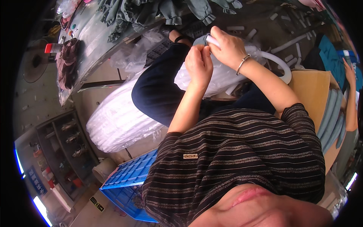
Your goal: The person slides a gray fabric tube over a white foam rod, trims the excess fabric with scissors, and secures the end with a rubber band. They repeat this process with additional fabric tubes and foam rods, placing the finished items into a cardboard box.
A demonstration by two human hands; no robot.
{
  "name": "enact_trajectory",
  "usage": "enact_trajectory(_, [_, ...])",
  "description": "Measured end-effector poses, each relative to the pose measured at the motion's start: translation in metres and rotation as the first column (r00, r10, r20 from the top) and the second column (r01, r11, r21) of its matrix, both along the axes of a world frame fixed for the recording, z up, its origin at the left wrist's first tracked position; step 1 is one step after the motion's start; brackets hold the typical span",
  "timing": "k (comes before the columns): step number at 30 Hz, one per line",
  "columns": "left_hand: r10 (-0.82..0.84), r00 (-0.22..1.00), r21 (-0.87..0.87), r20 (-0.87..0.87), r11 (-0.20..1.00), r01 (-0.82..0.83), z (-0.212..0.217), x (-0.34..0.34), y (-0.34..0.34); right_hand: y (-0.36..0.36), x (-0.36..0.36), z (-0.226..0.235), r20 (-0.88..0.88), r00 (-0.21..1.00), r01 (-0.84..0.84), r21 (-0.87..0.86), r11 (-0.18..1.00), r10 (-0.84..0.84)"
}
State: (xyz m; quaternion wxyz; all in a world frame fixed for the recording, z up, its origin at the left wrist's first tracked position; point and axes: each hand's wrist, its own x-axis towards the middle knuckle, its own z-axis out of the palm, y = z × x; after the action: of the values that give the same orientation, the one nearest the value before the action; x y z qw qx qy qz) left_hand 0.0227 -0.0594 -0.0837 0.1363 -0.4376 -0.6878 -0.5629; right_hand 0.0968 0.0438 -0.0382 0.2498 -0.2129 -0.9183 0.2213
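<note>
In front of my lap my two hands work close together on a white foam tube [212, 41] and a grey fabric sleeve [201, 40]. My right hand [227, 48], with a bracelet at the wrist, is closed around the tube near its end. My left hand [199, 65] is closed in a pinch just below the fabric, which bunches at the tube's tip. Its fingertips hide how much cloth they hold. Beyond my right forearm a curved white foam tube [281, 65] arcs down; whether it is the same piece I cannot tell.
Grey gathered fabric pieces [166, 11] lie on the table [92, 36] ahead. Clear bags of white tubes [123, 113] stand by my legs. At right, a cardboard box [308, 85] holds grey covered tubes [331, 119], beside another person's arm [351, 98]. A blue crate [130, 172] sits at lower left.
</note>
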Motion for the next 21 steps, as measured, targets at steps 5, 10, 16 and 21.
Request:
enact_trajectory(5, [-0.162, 0.921, -0.172, 0.355, 0.957, 0.234, 0.000, -0.016, -0.011, -0.001, 0.007, -0.006, -0.007, 0.993, -0.118, 0.105, 0.988, 0.119])
enact_trajectory(10, [-0.408, 0.838, -0.298, 0.363, 0.801, 0.520, 0.015, -0.040, -0.019, 0.006, 0.011, -0.009, 0.060, 0.979, -0.198, 0.037, 0.980, 0.196])
enact_trajectory(16, [-0.334, 0.927, -0.321, -0.169, 0.908, 0.269, 0.022, -0.036, -0.018, -0.005, 0.010, -0.012, 0.221, 0.962, -0.132, -0.143, 0.981, 0.162])
enact_trajectory(21, [-0.370, 0.868, -0.272, -0.332, 0.918, 0.288, 0.003, -0.022, -0.012, 0.007, 0.007, -0.047, 0.269, 0.955, 0.002, -0.417, 0.909, 0.121])
